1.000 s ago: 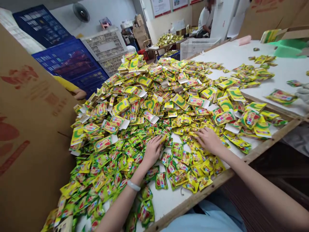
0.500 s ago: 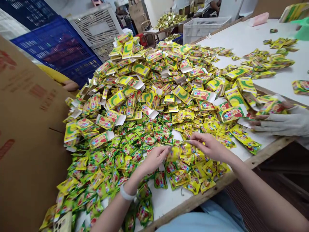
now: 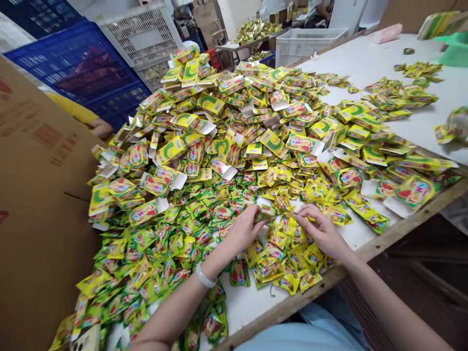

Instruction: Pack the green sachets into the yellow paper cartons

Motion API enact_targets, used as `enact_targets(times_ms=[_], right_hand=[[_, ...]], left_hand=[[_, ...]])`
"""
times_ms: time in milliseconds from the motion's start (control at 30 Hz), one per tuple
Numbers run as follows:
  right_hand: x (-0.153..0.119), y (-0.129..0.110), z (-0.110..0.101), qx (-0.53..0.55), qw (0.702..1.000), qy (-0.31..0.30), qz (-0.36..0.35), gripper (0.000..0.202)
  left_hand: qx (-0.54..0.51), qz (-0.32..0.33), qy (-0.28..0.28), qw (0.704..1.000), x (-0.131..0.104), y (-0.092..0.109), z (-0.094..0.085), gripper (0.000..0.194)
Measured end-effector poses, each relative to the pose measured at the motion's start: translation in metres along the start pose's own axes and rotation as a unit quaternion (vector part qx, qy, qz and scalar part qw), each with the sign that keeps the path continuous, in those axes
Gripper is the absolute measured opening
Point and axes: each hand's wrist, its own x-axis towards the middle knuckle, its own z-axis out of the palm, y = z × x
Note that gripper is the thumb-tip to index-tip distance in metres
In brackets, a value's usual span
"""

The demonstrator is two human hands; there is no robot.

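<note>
My left hand (image 3: pixel 245 229), with a white band on its wrist, is closed on a small green sachet (image 3: pixel 267 211). Across from it, my right hand (image 3: pixel 320 229) pinches the edge of a yellow sachet (image 3: pixel 288 225) among others on the table. Loose green sachets (image 3: pixel 197 209) spread to the left of my hands, and more yellow sachets (image 3: pixel 287 265) lie below them. Small printed cartons (image 3: pixel 219 105), several with open white flaps, are heaped beyond the sachets. What my left fingertips grip is partly hidden.
A large cardboard box (image 3: pixel 40 204) stands at the left. Blue crates (image 3: pixel 76 63) and white crates (image 3: pixel 142 34) are stacked behind. The white table (image 3: pixel 252 309) has a wooden edge (image 3: pixel 307 295). Another person's arm (image 3: pixel 98 127) shows behind the box; a blurred gloved hand (image 3: pixel 462 126) is at the right.
My left hand has moved up slightly and now holds a green sachet. The co-worker's gloved hand has left the cartons at the right, where cartons now lie near the table edge.
</note>
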Motion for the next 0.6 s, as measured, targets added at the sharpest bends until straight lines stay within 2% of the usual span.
enact_targets(times_ms=[67, 167, 267, 367, 433, 500, 600], right_hand=[[-0.002, -0.005, 0.013, -0.002, 0.999, 0.016, -0.028, 0.034], [0.0, -0.012, 0.027, -0.033, 0.998, 0.014, -0.053, 0.03], [0.003, -0.016, 0.033, -0.105, 0.991, 0.014, -0.086, 0.03], [0.005, -0.016, 0.033, -0.145, 0.985, 0.003, -0.093, 0.03], [0.004, -0.017, 0.032, -0.092, 0.994, 0.01, -0.064, 0.026], [0.004, -0.017, 0.034, 0.039, 0.999, 0.001, -0.006, 0.033], [0.005, -0.018, 0.037, 0.236, 0.965, -0.073, 0.083, 0.052]], left_hand=[[-0.106, -0.044, 0.019, 0.993, -0.002, 0.006, 0.0, 0.023], [-0.207, -0.055, 0.025, 0.976, -0.008, 0.017, 0.001, 0.034], [-0.258, -0.059, 0.027, 0.964, -0.014, 0.024, 0.003, 0.048], [-0.274, -0.037, 0.015, 0.961, -0.019, 0.029, 0.006, 0.045], [-0.267, -0.016, 0.032, 0.963, -0.02, 0.032, 0.01, 0.04], [-0.253, -0.006, 0.069, 0.965, -0.022, 0.037, 0.016, 0.037], [-0.209, 0.059, 0.104, 0.971, -0.02, 0.044, 0.023, 0.036]])
